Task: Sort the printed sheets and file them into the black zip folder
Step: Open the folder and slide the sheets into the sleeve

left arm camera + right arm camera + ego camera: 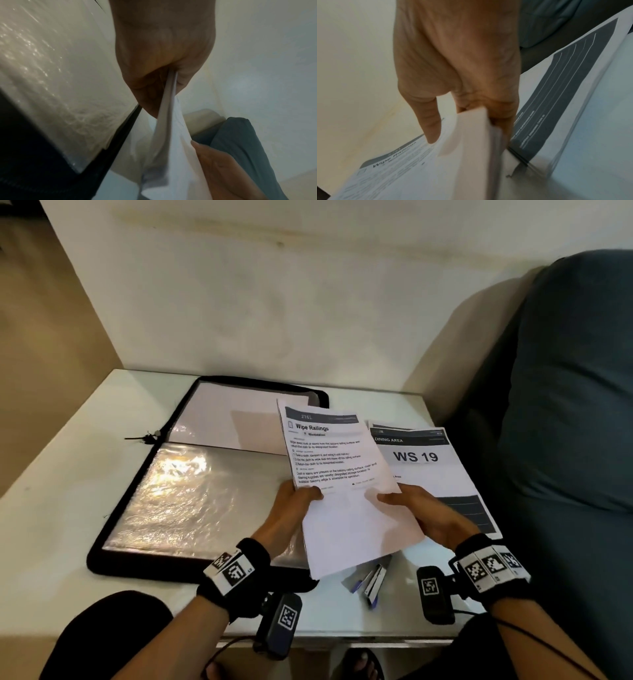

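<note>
Both hands hold a small stack of printed sheets [342, 484] above the table; the top page reads "Wipe Railings". My left hand [294, 501] pinches the stack's left edge, thumb on top. The right hand [407, 501] grips the right edge, thumb on the page. In the left wrist view the sheets [169, 121] run between thumb and fingers. The right wrist view shows the stack [436, 169] held edge-on. The black zip folder [113, 563] lies open to the left, clear plastic sleeves showing. A second pile with "WS 19" on top [431, 470] lies on the table at the right.
The white table [51, 501] stands against a pale wall. A stapler-like object [373, 580] lies near the front edge under the held sheets. A dark teal sofa cushion [575, 405] sits close on the right. The folder's zip pull [147, 436] sticks out left.
</note>
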